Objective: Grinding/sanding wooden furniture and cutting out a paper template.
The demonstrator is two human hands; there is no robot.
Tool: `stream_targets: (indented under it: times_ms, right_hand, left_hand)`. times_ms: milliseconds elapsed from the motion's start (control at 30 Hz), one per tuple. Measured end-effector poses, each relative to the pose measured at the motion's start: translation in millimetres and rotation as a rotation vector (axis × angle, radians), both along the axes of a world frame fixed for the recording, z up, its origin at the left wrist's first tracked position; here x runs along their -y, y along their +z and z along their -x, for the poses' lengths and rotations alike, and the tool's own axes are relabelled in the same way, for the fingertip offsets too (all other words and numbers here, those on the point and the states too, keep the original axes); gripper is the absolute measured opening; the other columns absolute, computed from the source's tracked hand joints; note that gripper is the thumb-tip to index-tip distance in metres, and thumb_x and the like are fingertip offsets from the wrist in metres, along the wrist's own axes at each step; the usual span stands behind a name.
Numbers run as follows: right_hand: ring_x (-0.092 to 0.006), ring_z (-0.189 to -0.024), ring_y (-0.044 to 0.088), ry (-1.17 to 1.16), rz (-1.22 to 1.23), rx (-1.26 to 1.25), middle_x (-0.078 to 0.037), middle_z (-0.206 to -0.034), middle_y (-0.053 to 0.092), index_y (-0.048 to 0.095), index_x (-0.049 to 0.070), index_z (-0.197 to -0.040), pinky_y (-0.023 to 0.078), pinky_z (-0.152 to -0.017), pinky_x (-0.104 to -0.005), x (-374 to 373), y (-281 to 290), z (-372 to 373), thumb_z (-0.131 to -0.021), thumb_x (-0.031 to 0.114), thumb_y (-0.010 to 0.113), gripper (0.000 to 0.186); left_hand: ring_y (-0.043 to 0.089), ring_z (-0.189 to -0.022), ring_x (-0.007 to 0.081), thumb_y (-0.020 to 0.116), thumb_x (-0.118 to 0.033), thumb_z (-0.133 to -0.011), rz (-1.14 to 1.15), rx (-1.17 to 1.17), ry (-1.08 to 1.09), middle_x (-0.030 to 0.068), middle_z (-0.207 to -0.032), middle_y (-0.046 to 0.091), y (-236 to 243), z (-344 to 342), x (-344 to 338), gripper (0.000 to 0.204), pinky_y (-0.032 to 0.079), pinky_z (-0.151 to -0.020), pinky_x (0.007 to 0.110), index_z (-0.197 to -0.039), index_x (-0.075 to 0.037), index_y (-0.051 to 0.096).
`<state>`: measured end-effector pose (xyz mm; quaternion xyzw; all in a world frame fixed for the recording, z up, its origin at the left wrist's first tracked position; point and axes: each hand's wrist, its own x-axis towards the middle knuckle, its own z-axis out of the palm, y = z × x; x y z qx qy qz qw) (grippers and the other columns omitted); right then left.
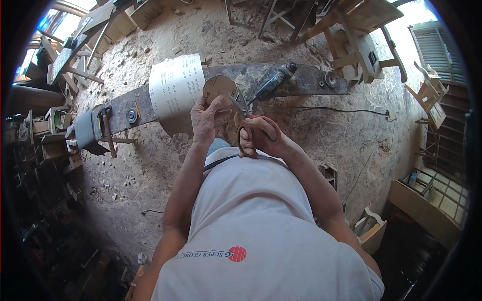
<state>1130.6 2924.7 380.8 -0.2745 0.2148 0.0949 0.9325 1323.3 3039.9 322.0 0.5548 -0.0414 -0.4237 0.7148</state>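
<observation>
My left hand (pixel 205 120) pinches the lower edge of a round brown sanding disc (pixel 218 87) with dark print on its back. In my right hand (pixel 263 134) is a pair of scissors (pixel 242 104) with red handles, its blades spread a little and up against the disc's right edge. Behind the disc, a large white printed sheet (pixel 173 85) drapes over a narrow, worn bench (pixel 236 72). To the right of the scissors, a dark angle grinder (pixel 275 83) lies on the bench.
A hammer (pixel 106 129), a small round disc (pixel 131 115) and a grey sheet (pixel 89 131) are at the bench's left end. Another round disc (pixel 331 79) lies at its right end. A black cord (pixel 326 108) runs rightward across the rough floor. Wooden chairs (pixel 361 40) stand around.
</observation>
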Motion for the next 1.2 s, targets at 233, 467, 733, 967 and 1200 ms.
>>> stream_targets:
  times_ms: [233,467,733,967,1200]
  right_hand:
    - [-0.0196,-0.068,0.06,0.068,-0.096,-0.016,-0.002,-0.075,0.057,0.059,0.01,-0.09,0.051,-0.079,-0.0389,3.9,-6.8,-9.4,-0.106,0.053,0.056,0.046]
    - [-0.0195,-0.066,0.061,0.055,-0.124,-0.071,-0.003,-0.075,0.056,0.059,0.01,-0.089,0.055,-0.086,-0.0437,7.8,-3.3,-11.3,-0.107,0.055,0.054,0.049]
    - [-0.0198,-0.066,0.06,0.055,-0.12,-0.043,-0.003,-0.075,0.056,0.059,0.011,-0.091,0.056,-0.088,-0.0445,13.9,-6.9,-15.0,-0.107,0.056,0.054,0.048]
    - [-0.0177,-0.067,0.059,0.034,-0.093,-0.057,-0.003,-0.076,0.056,0.058,0.009,-0.092,0.048,-0.068,-0.0327,16.3,-0.2,-18.4,-0.109,0.056,0.051,0.051]
    - [-0.0177,-0.065,0.056,0.048,-0.113,-0.062,-0.003,-0.074,0.054,0.057,0.01,-0.089,0.047,-0.065,-0.033,19.8,5.7,-17.6,-0.109,0.054,0.054,0.048]
  left_hand:
    - [0.078,-0.094,0.0166,0.076,-0.013,-0.102,-0.001,0.026,0.043,0.0088,-0.114,0.078,2.0,7.9,5.0,0.03,0.069,-0.079,0.033,-0.13,-0.004,0.069]
    - [0.078,-0.097,0.0162,0.077,-0.013,-0.101,0.006,0.051,0.062,0.0083,-0.115,0.078,1.7,5.5,9.9,0.031,0.069,-0.08,0.032,-0.13,-0.004,0.069]
    - [0.077,-0.097,0.0157,0.078,-0.012,-0.1,-0.04,0.014,0.008,0.0078,-0.116,0.078,11.3,-4.1,11.9,0.032,0.069,-0.08,0.032,-0.13,-0.002,0.071]
    - [0.076,-0.097,0.0148,0.078,-0.012,-0.101,-0.059,0.045,-0.001,0.0082,-0.116,0.077,13.5,-6.8,16.8,0.032,0.069,-0.08,0.031,-0.129,-0.001,0.071]
    - [0.074,-0.097,0.0133,0.076,-0.012,-0.103,-0.076,0.106,-0.005,0.0065,-0.113,0.077,5.4,-7.7,15.9,0.027,0.066,-0.079,0.03,-0.126,0.002,0.073]
